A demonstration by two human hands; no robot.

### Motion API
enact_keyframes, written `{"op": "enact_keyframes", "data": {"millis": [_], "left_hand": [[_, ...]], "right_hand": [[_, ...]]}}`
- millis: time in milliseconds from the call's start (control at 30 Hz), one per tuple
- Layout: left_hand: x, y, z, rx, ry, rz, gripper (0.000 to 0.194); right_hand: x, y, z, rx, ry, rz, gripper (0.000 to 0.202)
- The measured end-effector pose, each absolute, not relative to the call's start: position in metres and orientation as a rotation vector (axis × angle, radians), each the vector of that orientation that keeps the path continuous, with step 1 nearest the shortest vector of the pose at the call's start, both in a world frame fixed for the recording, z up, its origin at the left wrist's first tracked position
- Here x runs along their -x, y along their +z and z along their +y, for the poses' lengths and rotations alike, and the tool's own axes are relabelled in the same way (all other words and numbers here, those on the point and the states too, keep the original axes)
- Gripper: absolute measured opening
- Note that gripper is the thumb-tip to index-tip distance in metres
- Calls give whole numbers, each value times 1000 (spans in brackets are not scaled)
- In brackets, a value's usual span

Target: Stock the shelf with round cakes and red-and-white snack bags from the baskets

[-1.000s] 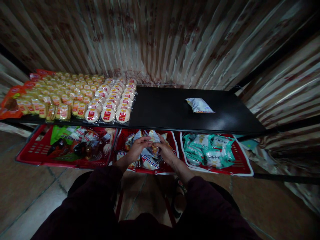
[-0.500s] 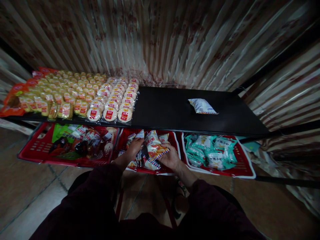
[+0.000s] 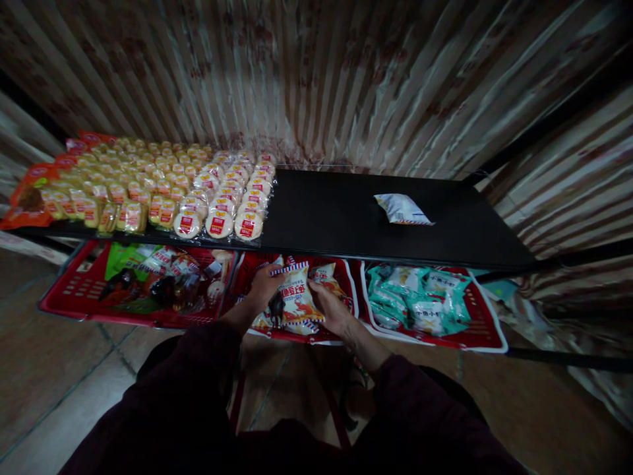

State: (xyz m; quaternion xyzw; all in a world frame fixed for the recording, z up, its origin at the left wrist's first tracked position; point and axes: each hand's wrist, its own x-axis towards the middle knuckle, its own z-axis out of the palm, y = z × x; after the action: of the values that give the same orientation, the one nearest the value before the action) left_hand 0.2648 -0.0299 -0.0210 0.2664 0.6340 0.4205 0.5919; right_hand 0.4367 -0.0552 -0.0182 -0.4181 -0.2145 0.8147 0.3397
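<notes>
A cream and orange snack bag [image 3: 295, 297] with a striped border is held between my two hands, its printed front facing up. My left hand [image 3: 263, 290] is closed on its upper left edge. On the opposite side, my right hand [image 3: 330, 307] grips the right edge, fingers partly hidden by the bag. Beneath lies the middle red basket [image 3: 352, 287], holding several similar striped snack bags [image 3: 326, 276]. One white and blue snack bag [image 3: 403, 209] rests alone on the right part of the black shelf [image 3: 326, 211].
Rows of wrapped round crackers [image 3: 217, 224] and yellow wrapped cakes [image 3: 133, 214] cover the shelf's left side, with orange packages [image 3: 32, 191] at its end. A left red basket [image 3: 64, 300] holds mixed snacks. The right basket [image 3: 487, 330] holds teal snack bags [image 3: 428, 316]. A striped curtain [image 3: 316, 79] hangs behind.
The snack bag between my hands has turned from tilted to nearly straight, its front now facing up. My left hand has shifted slightly up to its top edge.
</notes>
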Motion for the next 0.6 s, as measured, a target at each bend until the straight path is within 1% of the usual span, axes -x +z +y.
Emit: {"op": "enact_keyframes", "data": {"millis": [167, 333, 467, 533, 600], "left_hand": [[-268, -22, -31, -828, 1005, 1489, 43], [-274, -11, -34, -766, 1025, 1404, 45], [-274, -3, -40, -734, 876, 1139, 47], [-274, -1, -44, -780, 823, 991, 49], [-273, 0, -47, -813, 799, 938, 52]], "right_hand": [[-432, -19, -58, 1257, 1990, -631, 29], [-431, -17, -54, 1272, 1893, -534, 29], [-431, -9, -49, 1146, 1850, -486, 35], [-432, -6, -48, 1098, 1833, -496, 34], [-433, -4, -47, 1069, 1831, -496, 32]]}}
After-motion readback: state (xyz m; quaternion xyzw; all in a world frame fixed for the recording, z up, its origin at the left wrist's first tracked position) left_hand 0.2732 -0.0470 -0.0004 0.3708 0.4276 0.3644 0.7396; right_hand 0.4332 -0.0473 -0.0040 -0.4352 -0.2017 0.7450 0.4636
